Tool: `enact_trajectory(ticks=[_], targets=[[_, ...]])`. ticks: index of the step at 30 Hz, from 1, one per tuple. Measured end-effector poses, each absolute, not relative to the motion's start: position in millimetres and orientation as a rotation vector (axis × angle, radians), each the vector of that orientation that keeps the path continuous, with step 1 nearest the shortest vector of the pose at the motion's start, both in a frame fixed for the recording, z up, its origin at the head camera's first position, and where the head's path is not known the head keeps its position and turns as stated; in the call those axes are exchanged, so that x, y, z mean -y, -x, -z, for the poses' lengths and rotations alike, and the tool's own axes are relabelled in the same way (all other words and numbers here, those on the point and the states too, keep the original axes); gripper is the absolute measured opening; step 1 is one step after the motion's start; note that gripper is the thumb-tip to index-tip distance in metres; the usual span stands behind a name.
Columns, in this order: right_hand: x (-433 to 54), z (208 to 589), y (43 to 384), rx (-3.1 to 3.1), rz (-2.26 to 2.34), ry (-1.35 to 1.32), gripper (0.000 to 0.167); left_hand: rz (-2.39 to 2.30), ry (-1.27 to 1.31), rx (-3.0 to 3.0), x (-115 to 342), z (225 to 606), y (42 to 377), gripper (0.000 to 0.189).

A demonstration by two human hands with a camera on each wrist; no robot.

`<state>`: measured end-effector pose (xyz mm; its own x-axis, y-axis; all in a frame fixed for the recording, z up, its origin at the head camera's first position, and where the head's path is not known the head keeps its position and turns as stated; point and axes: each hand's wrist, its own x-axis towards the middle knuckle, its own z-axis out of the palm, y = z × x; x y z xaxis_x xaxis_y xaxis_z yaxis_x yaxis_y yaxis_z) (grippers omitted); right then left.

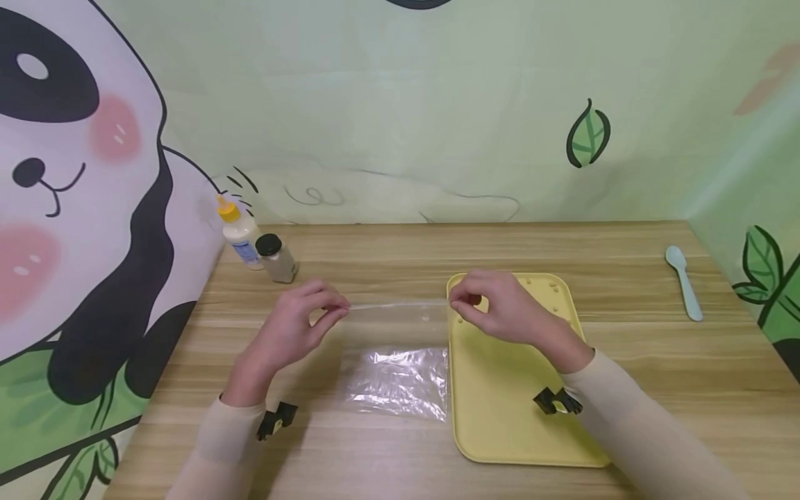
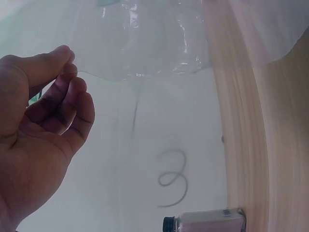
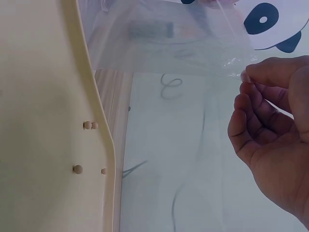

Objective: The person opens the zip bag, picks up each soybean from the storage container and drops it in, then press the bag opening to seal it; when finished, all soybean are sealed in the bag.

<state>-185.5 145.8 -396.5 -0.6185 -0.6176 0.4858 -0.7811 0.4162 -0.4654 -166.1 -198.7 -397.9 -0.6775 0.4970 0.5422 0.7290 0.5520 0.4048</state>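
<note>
A clear plastic bag (image 1: 397, 378) hangs stretched between both hands over the table, its upper edge nearly straight. My left hand (image 1: 301, 321) pinches one upper corner between thumb and index finger. At the opposite upper corner, my right hand (image 1: 500, 305) pinches the film the same way, above the left edge of a yellow tray (image 1: 512, 417). Wrinkles and bright reflections cover the lower part of the bag. In the right wrist view, the pinched corner of the bag (image 3: 193, 48) shows at the fingertips. The left wrist view shows the bag (image 2: 154, 38) too.
Several small beige bits (image 3: 77, 169) lie in the tray's far part. At the back left stand a white glue bottle (image 1: 242, 239) with a yellow cap and a black-lidded jar (image 1: 277, 260). A pale blue spoon (image 1: 684, 285) lies at the right. A printed wall (image 1: 387, 125) borders the table's back.
</note>
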Motion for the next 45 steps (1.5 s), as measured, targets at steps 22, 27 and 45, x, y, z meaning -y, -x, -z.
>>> enact_trajectory(ticks=[22, 27, 45], targets=[[-151, 396, 181, 2.433, -1.018, -1.191, 0.007, 0.889, 1.017, 2.397, 195, 395, 161, 0.010], [-151, 391, 182, 2.425, -1.034, -1.207, 0.008, 0.889, 1.005, 2.407, 194, 391, 159, 0.009], [-150, 372, 181, 2.425, -1.085, -1.235, 0.006, 0.931, 1.052, 2.320, 187, 381, 158, 0.012]])
